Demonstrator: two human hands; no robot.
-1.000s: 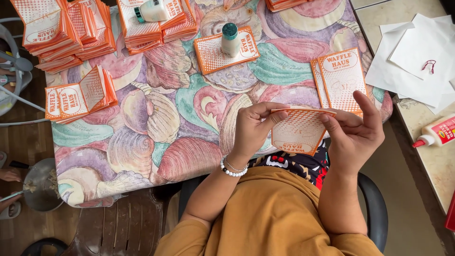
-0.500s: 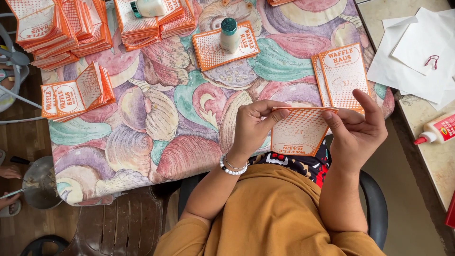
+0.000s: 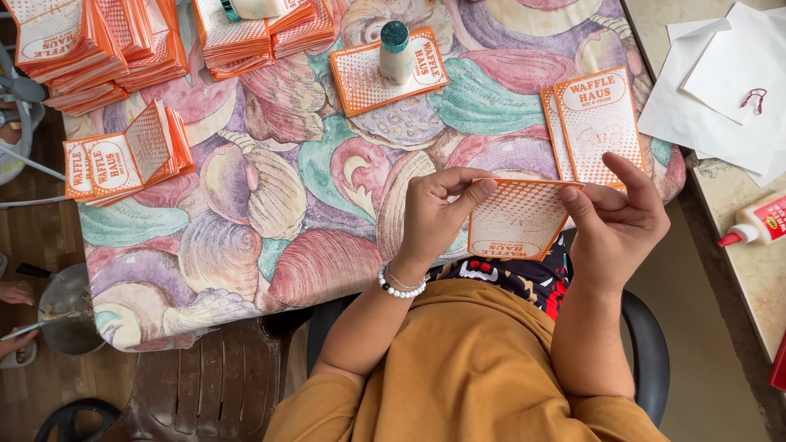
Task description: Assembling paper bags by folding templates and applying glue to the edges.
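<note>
Both of my hands hold one orange-and-white printed paper bag [image 3: 517, 219] over my lap at the table's near edge. My left hand [image 3: 438, 214] pinches its upper left edge with fingers and thumb. My right hand [image 3: 620, 223] grips its right side, thumb on the front. Just beyond the bag, two flat bags of the same kind [image 3: 591, 124] lie on the shell-patterned tablecloth [image 3: 278, 213].
Stacks of the same orange bags [image 3: 123, 155] sit at the left and along the far edge [image 3: 262, 33]. A small green-capped bottle [image 3: 396, 52] stands on a bag. White paper sheets [image 3: 720, 90] and a glue bottle [image 3: 757, 223] lie on the counter at right.
My hands and the held bag have barely shifted; my left fingers have slid a little along the bag's top edge.
</note>
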